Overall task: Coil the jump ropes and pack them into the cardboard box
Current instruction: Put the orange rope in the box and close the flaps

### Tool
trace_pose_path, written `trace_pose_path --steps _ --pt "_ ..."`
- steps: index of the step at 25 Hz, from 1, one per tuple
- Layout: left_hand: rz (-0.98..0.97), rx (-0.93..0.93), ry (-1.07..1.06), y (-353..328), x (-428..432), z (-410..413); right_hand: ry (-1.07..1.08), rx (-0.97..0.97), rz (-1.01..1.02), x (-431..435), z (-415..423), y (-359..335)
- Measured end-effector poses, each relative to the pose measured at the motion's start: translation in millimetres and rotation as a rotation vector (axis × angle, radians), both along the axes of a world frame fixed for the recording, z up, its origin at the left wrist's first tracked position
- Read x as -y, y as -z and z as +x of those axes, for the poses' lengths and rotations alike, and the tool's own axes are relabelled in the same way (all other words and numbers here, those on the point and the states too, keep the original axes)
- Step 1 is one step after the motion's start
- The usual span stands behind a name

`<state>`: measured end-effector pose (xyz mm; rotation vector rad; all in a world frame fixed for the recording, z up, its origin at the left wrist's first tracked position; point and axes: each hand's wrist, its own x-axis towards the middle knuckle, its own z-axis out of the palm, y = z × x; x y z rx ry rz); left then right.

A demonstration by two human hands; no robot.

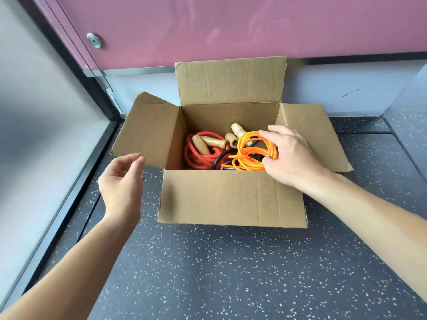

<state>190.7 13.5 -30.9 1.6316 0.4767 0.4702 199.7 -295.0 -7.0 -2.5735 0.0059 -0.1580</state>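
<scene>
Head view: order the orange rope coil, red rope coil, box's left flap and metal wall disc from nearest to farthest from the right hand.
1. Orange rope coil, gripped by the right hand, right side of the cardboard box.
2. Red rope coil, inside the box, left side.
3. Left flap, folded outward past the left wall.
4. Metal wall disc, far upper left.
</scene>
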Motion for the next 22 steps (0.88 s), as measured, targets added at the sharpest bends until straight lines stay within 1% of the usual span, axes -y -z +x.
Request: trace_pose_path --steps 1,3,6,8,10,11,12,14,15,16,20,22 --pt "-0.062 -0.027 -0.063 3.0 -4.4 -2.2 0.09 0.034 0.117 0.6 -10.5 -1.5" --pt "-0.118 -0.129 -0.13 12.4 -13.9 -8.4 0.276 0.041 0.377 4.9 -35.4 -3.3" --pt "-0.201 -0.259 -0.065 27.5 -19.2 -13.8 0.511 -0.017 0.66 18.3 -67.0 2.8" --pt "-0.238 -0.317 -0.025 29.2 -15.3 -12.4 0.686 -0.105 0.802 25.9 -75.5 11.0" --pt "-0.195 -0.355 0.025 27.7 -10.2 -6.8 0.849 -0.183 0.878 34.9 -72.0 20.8" --pt "-0.183 -0.36 0.067 26.4 -6.3 -2.9 0.892 -0.226 0.915 39.1 -66.7 24.9" --pt "-0.2 -0.352 0.113 24.8 -1.4 0.7 0.894 -0.274 0.972 41.9 -60.4 28.3" --pt "-0.243 -0.343 0.186 23.0 8.1 6.0 0.833 -0.355 1.15 42.9 -46.4 33.6" --pt "-0.218 -0.354 0.187 23.1 11.3 7.7 0.804 -0.376 1.233 41.9 -40.4 35.8" --pt "-0.175 -0.364 0.178 23.1 13.2 8.6 0.791 -0.373 1.265 40.4 -36.5 37.2" --pt "-0.043 -0.335 0.172 17.7 6.9 -3.2 0.82 -0.274 1.122 36.9 -47.5 33.4" --pt "0.038 -0.335 0.191 11.4 4.4 -20.7 0.782 -0.273 1.113 38.7 -65.8 26.3"
